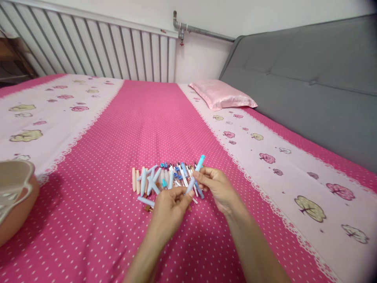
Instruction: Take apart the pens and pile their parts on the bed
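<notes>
A pen (pixel 199 165) with a pale lavender lower barrel and a turquoise upper end is held at a slant between my hands. The thumb and fingers of my left hand (pixel 173 202) pinch its lower end. Higher up, my right hand (pixel 214 184) grips it near the turquoise part. Just beyond and to the left lies a spread of pen parts: pale blue barrels (pixel 143 181), peach barrels (pixel 134 180), thin white refills (pixel 183 175) and small blue pieces (pixel 176 175). A lavender barrel (pixel 145 201) and a brown piece (pixel 147 208) lie beside my left hand.
The parts lie on a pink dotted bedsheet (pixel 141 122). A beige and peach basin (pixel 29 196) with white pieces inside stands at the left edge. Farther off are a pink pillow (pixel 222 94), a grey headboard (pixel 303 67) and a white radiator (pixel 88 43).
</notes>
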{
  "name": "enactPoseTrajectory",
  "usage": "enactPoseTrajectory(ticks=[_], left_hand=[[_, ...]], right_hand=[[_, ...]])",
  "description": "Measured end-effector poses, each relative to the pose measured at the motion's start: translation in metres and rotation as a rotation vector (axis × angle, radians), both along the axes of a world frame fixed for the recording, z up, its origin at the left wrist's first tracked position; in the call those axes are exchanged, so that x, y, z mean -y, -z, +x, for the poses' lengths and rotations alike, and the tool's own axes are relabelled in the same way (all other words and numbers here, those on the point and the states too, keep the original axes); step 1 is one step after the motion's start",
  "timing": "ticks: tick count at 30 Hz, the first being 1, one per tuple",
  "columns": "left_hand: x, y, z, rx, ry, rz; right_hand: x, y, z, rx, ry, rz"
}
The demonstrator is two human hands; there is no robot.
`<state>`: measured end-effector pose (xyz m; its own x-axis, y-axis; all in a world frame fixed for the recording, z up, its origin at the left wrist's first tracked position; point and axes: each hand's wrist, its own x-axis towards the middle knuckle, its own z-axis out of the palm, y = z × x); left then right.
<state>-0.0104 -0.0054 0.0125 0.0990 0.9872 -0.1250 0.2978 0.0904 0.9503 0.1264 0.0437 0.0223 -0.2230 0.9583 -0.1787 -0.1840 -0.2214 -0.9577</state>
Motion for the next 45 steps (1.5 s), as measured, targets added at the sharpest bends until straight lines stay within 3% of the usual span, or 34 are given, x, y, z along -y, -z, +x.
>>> enactPoseTrajectory(ticks=[5,10,16,21,25,31,39,45], left_hand=[[0.003,-0.012,0.001,0.368,0.081,-0.247],[0.002,-0.011,-0.002,0.561,0.042,-0.34],[-0.005,-0.007,-0.001,0.411,-0.203,-0.06],[-0.006,-0.005,0.0,0.355,-0.22,0.004],[-0.004,-0.006,-0.001,0.302,-0.167,-0.06],[-0.003,-0.008,-0.002,0.395,-0.143,-0.193],[-0.007,-0.006,-0.001,0.333,-0.261,0.007],[-0.004,-0.005,-0.003,0.304,-0.193,-0.088]], right_hand=[[-0.001,0.0,0.003,-0.114,-0.066,-0.046],[0.0,-0.007,0.003,-0.209,-0.138,-0.059],[0.001,-0.008,0.006,-0.174,-0.063,-0.022],[0.0,-0.007,0.006,-0.188,-0.024,-0.011],[0.0,-0.009,0.006,-0.218,-0.015,-0.03],[0.001,-0.01,0.005,-0.251,-0.04,-0.048],[0.0,-0.008,0.005,-0.225,0.003,-0.017],[0.0,-0.011,0.007,-0.249,0.031,-0.025]])
